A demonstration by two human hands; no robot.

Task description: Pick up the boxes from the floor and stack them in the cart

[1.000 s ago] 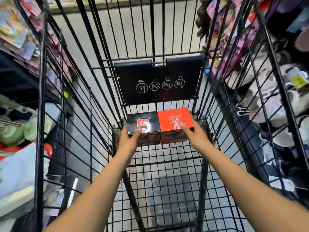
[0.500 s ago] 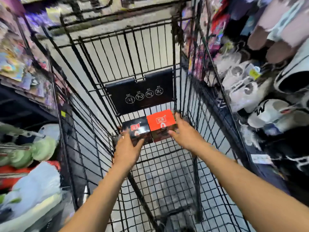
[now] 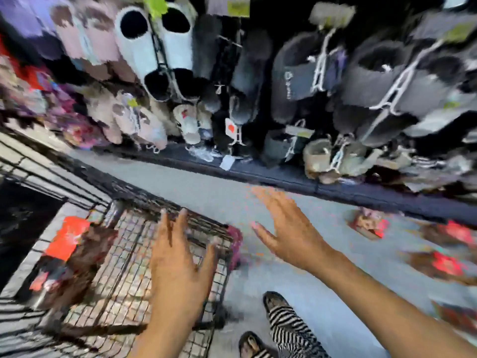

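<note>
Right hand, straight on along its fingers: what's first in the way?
Right hand points at bare floor, then the dark shelf base, likely; blur hides depth. The nearest box lies off to its right.

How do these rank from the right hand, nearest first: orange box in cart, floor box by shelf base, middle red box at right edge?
1. Floor box, right of the right hand.
2. Middle red box, farther right.
3. Orange box, far left in the cart.

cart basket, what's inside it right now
In the cart, a red-topped box and a dark box sit side by side on its wire floor, blurred. The left hand covers part of that floor; that patch is hidden.
</note>
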